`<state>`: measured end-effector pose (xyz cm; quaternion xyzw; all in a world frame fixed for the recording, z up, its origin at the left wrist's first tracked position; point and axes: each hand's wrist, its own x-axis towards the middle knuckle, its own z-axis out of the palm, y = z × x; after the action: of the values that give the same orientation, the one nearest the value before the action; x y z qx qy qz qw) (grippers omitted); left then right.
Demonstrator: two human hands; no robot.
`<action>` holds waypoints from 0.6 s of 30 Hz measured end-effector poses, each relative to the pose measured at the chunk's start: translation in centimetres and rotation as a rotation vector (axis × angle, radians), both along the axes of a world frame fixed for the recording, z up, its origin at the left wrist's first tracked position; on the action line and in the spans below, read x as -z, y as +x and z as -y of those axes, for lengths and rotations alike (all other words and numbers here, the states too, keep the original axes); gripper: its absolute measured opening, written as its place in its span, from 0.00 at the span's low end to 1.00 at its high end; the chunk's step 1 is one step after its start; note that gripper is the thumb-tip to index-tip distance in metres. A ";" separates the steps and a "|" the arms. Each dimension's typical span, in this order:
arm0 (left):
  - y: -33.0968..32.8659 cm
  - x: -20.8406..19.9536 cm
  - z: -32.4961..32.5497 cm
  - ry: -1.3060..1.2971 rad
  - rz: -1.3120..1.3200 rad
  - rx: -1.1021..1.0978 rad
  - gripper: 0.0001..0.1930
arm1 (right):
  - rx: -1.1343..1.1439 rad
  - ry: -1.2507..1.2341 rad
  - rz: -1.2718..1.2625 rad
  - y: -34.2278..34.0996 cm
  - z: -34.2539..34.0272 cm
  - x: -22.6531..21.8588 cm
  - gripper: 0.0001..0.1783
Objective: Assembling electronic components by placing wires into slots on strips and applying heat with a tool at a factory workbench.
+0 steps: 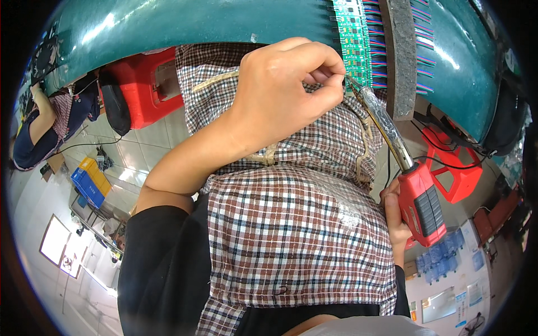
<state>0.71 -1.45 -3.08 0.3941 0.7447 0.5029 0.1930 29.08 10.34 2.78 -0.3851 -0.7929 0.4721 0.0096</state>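
Note:
My left hand [288, 89] is closed in a pinch at the left edge of a strip of green circuit boards [354, 42]. Whatever lies between its thumb and forefinger is too small to make out. In my right hand [394, 215] is a soldering iron [421, 204] with a red and black handle and a long metal barrel. Its tip points up and left, at the near end of the boards beside my left fingertips; whether it touches them I cannot tell. Thin multicoloured wires [377, 53] run from the boards' right side toward a grey bar.
The grey bar [401, 61] lies across the wires on the green tabletop [224, 22], and more wire ends [423, 50] show beyond it. Red stools [143, 89] stand below the table at left and right. Another person's arm [42, 115] is at the far left. A dark cord trails from the iron.

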 end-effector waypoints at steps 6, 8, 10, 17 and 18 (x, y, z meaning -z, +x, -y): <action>-0.1 0.0 -0.1 0.004 -0.004 -0.001 0.05 | -0.025 -0.045 -0.191 0.5 0.3 0.5 0.06; -0.1 -0.1 -0.2 0.007 -0.012 -0.002 0.05 | -0.034 -0.051 -0.192 0.5 0.2 0.5 0.07; -0.2 -0.2 -0.3 -0.004 -0.012 -0.001 0.05 | -0.040 -0.048 -0.197 0.4 0.2 0.4 0.07; -0.3 -1.4 0.3 -0.075 0.042 0.018 0.05 | -0.012 0.014 -0.188 1.3 0.3 0.9 0.11; -1.0 -1.7 0.3 -0.064 0.028 0.020 0.05 | 0.011 -0.022 -0.184 1.3 0.5 1.0 0.12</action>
<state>-0.26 -1.71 -1.33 0.3883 0.7535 0.4823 0.2210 30.40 9.88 1.83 -0.3443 -0.7814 0.5141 0.0809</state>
